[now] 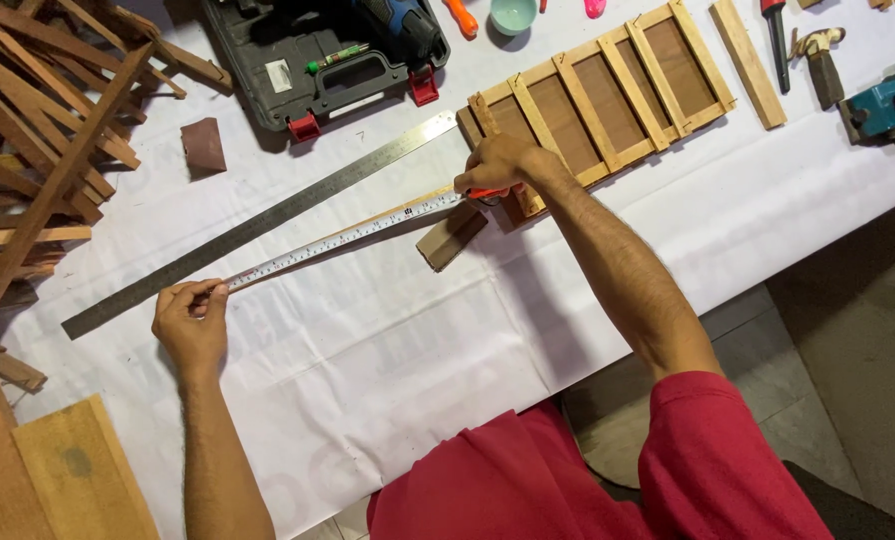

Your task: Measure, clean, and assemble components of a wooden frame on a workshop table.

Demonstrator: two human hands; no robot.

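Two hands on one tape measure, stretched taut over a thin wooden strip that lies diagonally on the white-covered desk. Left hand pinches the tape's free end between thumb and fingertips, fingers curled closed on it. Right hand is closed over the tape's case end, something red showing under the fingers; exactly how it grips I cannot tell.

To do this well, as I judge it: keep the tape flat and in line with the strip, no sag or twist, end hook flush at one end, read straight from above.

Tape runs between the hands, left end near the body, right end up by the slatted wooden frame, which the right hand touches or nearly touches. Small wood block sits just below the right hand. Long steel ruler lies just beside the tape on the far side, roughly parallel. Open tool case well beyond.
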